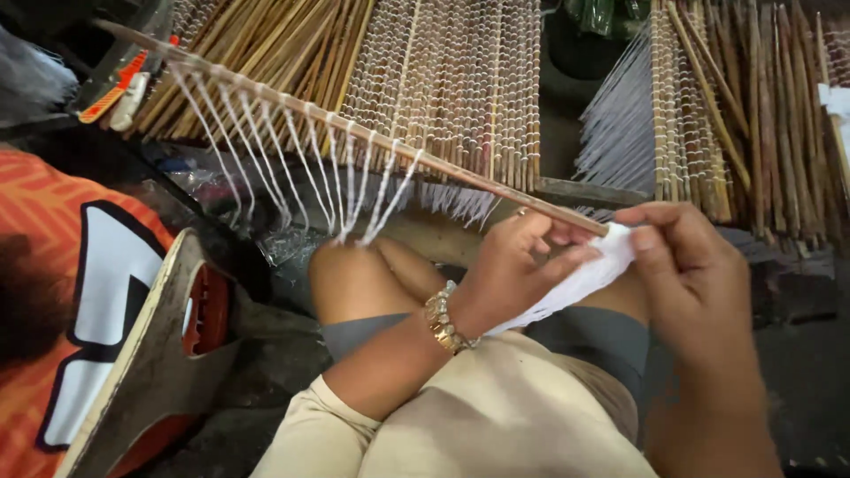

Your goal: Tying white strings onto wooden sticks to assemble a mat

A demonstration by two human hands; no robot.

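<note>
Here thin bamboo stick [372, 137], white thread loops [292, 168] dangling along length.

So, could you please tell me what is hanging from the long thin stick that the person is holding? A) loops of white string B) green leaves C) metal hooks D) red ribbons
A: loops of white string hang in a row along the thin stick, whose near end sits between the left hand and the right hand, which also hold a bunch of white strands.

Open gap above the knees [354, 279], beneath the slanting stick [354, 133]. Blocked ahead by hanging white loops [292, 168] and stacked stick mats [443, 80]; hemmed leftward by a grey board [150, 354].
</note>
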